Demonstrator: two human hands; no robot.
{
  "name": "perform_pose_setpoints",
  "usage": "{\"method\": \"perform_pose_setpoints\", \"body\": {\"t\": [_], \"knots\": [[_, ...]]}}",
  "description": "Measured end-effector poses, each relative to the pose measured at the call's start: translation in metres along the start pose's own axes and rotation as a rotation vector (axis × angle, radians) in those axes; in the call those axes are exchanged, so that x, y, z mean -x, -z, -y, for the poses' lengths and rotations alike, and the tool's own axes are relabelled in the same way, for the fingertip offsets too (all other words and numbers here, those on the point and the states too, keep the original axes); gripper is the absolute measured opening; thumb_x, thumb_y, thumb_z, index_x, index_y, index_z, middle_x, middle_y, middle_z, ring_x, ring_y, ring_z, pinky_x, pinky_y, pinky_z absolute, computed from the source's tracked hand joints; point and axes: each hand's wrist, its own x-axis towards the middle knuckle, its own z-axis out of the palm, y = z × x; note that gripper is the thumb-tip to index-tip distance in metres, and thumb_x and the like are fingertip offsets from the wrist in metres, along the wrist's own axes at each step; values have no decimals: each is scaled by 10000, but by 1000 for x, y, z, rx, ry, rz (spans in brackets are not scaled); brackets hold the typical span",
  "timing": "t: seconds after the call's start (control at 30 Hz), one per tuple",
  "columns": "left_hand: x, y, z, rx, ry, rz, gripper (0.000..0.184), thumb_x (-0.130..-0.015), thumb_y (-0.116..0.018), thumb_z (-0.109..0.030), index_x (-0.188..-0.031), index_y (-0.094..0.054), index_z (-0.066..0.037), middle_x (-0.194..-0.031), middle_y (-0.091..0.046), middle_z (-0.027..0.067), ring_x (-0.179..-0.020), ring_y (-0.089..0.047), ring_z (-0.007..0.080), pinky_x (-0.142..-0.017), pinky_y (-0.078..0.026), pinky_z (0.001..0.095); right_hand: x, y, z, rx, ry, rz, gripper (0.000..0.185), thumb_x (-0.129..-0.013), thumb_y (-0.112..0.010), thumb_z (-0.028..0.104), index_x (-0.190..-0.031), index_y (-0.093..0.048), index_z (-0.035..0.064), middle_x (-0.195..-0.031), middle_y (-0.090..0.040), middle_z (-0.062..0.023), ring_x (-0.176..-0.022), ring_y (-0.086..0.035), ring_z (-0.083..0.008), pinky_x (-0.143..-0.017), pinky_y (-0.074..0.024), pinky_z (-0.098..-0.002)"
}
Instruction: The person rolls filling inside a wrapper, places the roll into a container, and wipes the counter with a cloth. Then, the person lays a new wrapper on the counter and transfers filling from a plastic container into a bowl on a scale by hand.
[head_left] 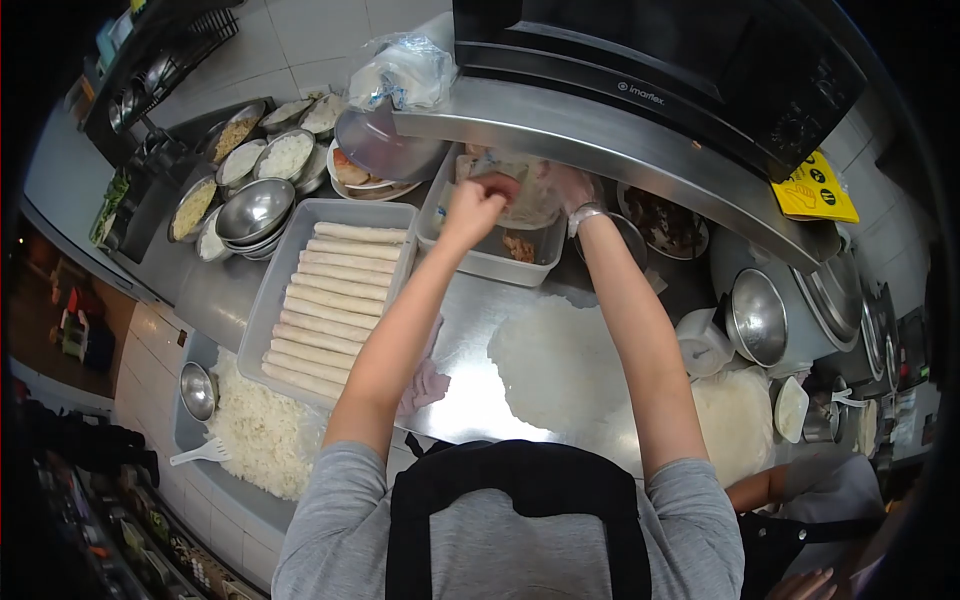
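My left hand [486, 203] is closed over a grey plastic bin [487, 264], its curled fingers at the edge of a clear plastic bag [533, 205]. My right hand [570, 187] reaches into the bin's far right side, at the bag, in what looks like a thin clear glove bunched at the wrist. Its fingers are blurred and partly hidden under the shelf. Some brown chopped filling [518, 247] shows in the bin's near part. Between my forearms, a thin whitish sheet of dough or wrapper [555, 365] lies flat on the steel counter [465, 335].
To the left, a tray [405, 213] holds several long pale rolls [330, 303]. Below it is a tub of shredded white food [262, 430] with a white fork [203, 452]. Metal bowls [255, 210] crowd the back left. A steel shelf [640, 140] with a microwave [660, 70] overhangs the bin. Another person's arm [757, 488] is at lower right.
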Motion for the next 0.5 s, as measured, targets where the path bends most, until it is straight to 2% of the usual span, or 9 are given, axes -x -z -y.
{"method": "perform_pose_setpoints", "body": {"t": [0.07,0.13,0.17,0.2,0.27,0.4,0.5], "knots": [[-5,-17,19,361,171,-135,319,-806,-502,-4,-1112,-589,-25,-1120,-606,60,-980,-605,180,-815,-506,287,48,20,89,-70,-262,18,227,-838,-562,226,-946,-631,39,-826,-636,-67,-798,-606,-181,-752,-459,-307],[-18,-8,38,946,214,-246,327,-831,-584,-85,-1155,-562,-53,-1084,-615,65,-992,-603,187,-836,-509,331,55,-20,44,-192,436,55,245,-778,-571,105,-1009,-628,45,-869,-644,-105,-846,-632,-253,-775,-477,-338],[-11,-3,35,1062,89,-120,343,-887,-561,-209,-1200,-526,-72,-1101,-606,79,-1016,-594,208,-848,-504,371,70,-15,54,-61,506,86,275,-748,-583,65,-1019,-619,36,-949,-635,-128,-896,-624,-296,-790,-494,-373],[-14,-2,31,962,-139,-117,382,-939,-456,-310,-1243,-503,-84,-1190,-569,97,-1087,-554,240,-922,-463,413,91,-10,63,70,566,119,312,-717,-595,24,-1029,-609,28,-1029,-626,-152,-946,-616,-340,-805,-512,-407],[-15,5,51,1486,-140,134,490,-951,-359,-434,-1280,-482,-93,-1262,-524,105,-1166,-492,274,-1000,-395,440,116,-13,65,68,656,36,286,-655,-583,-37,-933,-608,24,-944,-612,-171,-891,-575,-392,-768,-479,-411],[-12,0,52,1511,-77,203,552,-919,-365,-502,-1324,-442,-134,-1292,-498,95,-1178,-472,290,-1007,-378,480,136,-18,54,131,759,-37,261,-654,-605,-37,-907,-602,25,-910,-615,-156,-894,-580,-366,-763,-470,-433],[-2,-3,31,1463,-98,268,576,-919,-335,-546,-1311,-460,-143,-1277,-506,127,-1156,-488,315,-971,-408,506,138,-7,55,154,666,12,200,-706,-605,-22,-901,-597,22,-876,-617,-151,-832,-594,-346,-724,-482,-388]]}}
